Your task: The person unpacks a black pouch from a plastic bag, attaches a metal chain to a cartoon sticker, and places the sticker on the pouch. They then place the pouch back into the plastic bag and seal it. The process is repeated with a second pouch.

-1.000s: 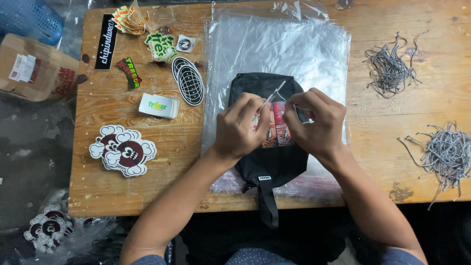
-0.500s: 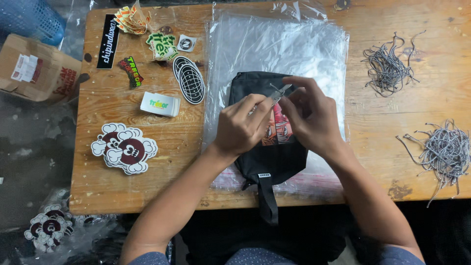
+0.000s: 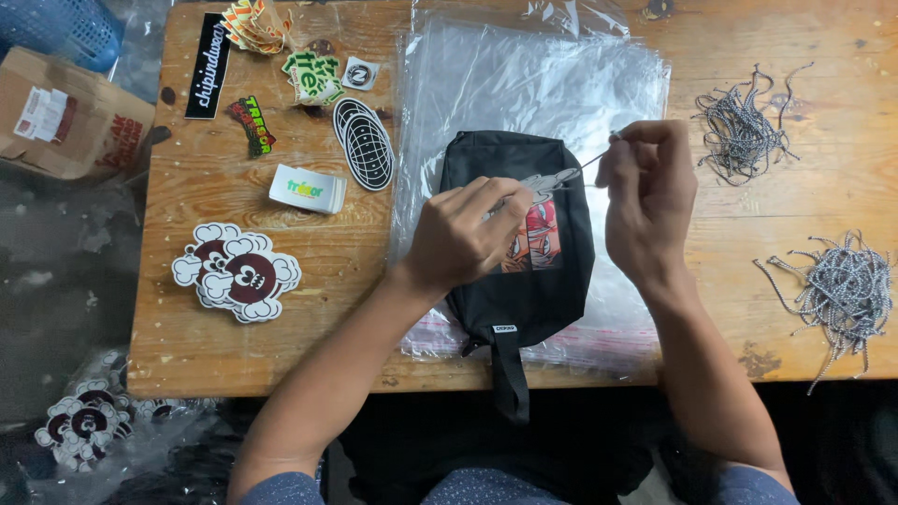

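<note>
Both hands pinch 1 cord [image 3: 591, 165] over pouch [image 3: 519, 234]: left hand [image 3: 463, 234] at tag, right hand [image 3: 647, 201] pulling. Risk: hard tug snaps it loose.

Over a black pouch [image 3: 524, 271] lying on clear plastic bags [image 3: 524, 89], the left hand [image 3: 463, 234] pinches near its printed patch while the right hand [image 3: 647, 201] pulls a thin grey cord [image 3: 589, 164] taut on the wooden table [image 3: 309, 346].

pouch [image 3: 524, 271] on plastic bags [image 3: 533, 84] | stickers [image 3: 238, 276] left | 2 cord piles [image 3: 744, 126] right
</note>
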